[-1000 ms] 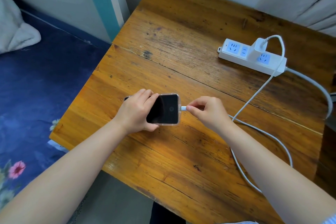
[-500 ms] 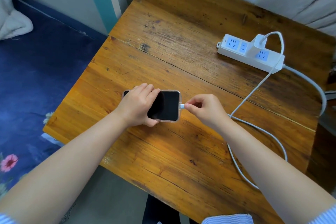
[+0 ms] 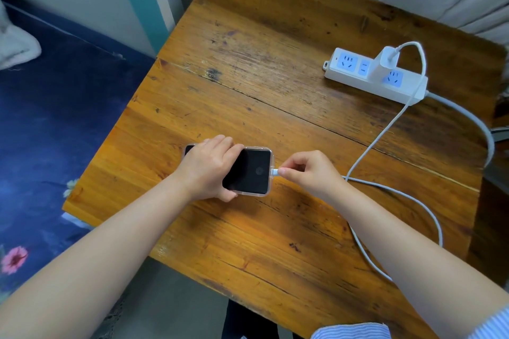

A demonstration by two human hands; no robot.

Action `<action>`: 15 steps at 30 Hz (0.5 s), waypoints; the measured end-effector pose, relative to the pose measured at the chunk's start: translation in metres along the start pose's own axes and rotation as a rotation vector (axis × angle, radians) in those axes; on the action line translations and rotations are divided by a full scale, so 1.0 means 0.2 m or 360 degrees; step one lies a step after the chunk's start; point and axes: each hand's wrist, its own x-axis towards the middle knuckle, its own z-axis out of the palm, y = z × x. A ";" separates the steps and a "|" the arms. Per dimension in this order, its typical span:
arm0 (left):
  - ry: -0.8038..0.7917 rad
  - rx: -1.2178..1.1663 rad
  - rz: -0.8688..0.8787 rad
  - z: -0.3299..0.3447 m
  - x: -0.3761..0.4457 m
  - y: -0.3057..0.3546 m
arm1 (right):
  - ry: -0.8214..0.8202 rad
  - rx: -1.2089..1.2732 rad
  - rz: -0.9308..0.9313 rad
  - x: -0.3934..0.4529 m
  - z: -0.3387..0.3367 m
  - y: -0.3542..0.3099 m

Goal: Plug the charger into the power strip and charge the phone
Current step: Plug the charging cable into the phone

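A black phone in a clear case lies flat on the wooden table, screen dark. My left hand grips its left half and covers it. My right hand pinches the white cable plug, which sits at the phone's right edge. The white cable loops across the table up to a white charger that stands plugged into the white power strip at the back right.
A bed with a dark blue flowered cover lies left of the table. The strip's thick grey cord runs off the table's right edge. A wall and curtain stand behind the table.
The hands and phone hold nearly the same pose. The plug now sits closer against the phone's right edge. The camera has shifted slightly.
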 end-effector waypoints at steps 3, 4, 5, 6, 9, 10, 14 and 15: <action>-0.0034 -0.0004 0.0000 0.00 -0.01 0.01 | -0.0043 0.0019 0.0025 0.00 0.01 0.00; -0.0026 -0.0009 0.0003 0.00 -0.01 0.00 | -0.0037 0.0035 0.0029 0.00 0.01 0.00; -0.0021 -0.0007 0.0008 0.00 -0.01 0.00 | -0.0033 0.0056 0.0037 0.01 0.02 0.00; -0.0023 -0.0002 0.0012 0.00 -0.01 0.00 | -0.0027 0.0079 0.0043 0.01 0.02 0.00; -0.0042 0.0032 0.0029 0.00 0.00 -0.01 | 0.0008 0.0150 0.0075 0.01 0.04 0.00; -0.0043 0.0045 0.0033 0.00 0.00 -0.01 | 0.0025 0.0181 0.0079 0.01 0.05 0.00; -0.0056 0.0084 0.0051 -0.01 0.01 -0.04 | 0.0092 0.0213 0.0078 0.02 0.08 -0.01; -0.0058 0.0093 0.0046 -0.01 0.01 -0.05 | 0.0118 0.0217 0.0078 0.03 0.09 -0.01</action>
